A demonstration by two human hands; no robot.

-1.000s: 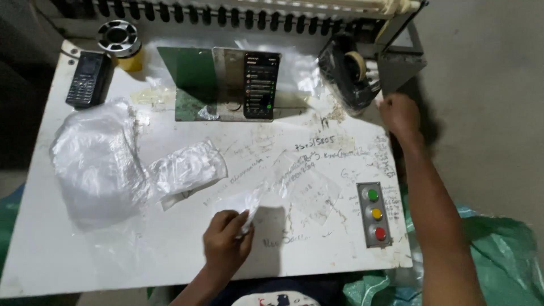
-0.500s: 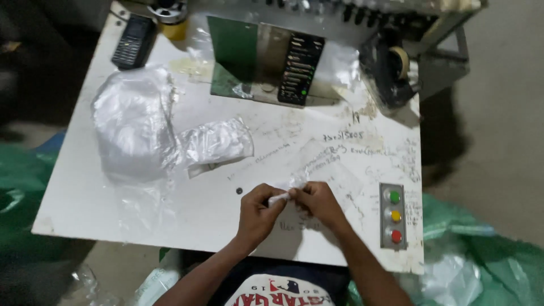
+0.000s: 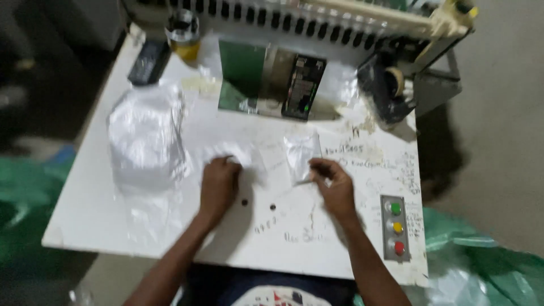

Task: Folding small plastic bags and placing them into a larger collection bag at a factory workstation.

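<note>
Both hands have parted since half a second ago, when they met over one small piece at the near edge of the white counter [image 3: 102, 226]. Now the right hand [image 3: 335, 187] pinches the lower corner of a small clear plastic pouch [image 3: 302, 156] between thumb and fingers, apparently to keep the limp film flat on the surface. The pouch lies near mid-counter, its long axis running away from the person and slightly tilted, its far end pointing toward the phone [image 3: 302, 86] propped at the machine's opening. The left hand [image 3: 220, 184] rests curled, knuckles up, on a second crumpled pouch [image 3: 229, 152], pressing it down. A heap of clear bags [image 3: 144, 136] sits farther left; three coloured buttons [image 3: 395, 226] line the right edge.
</note>
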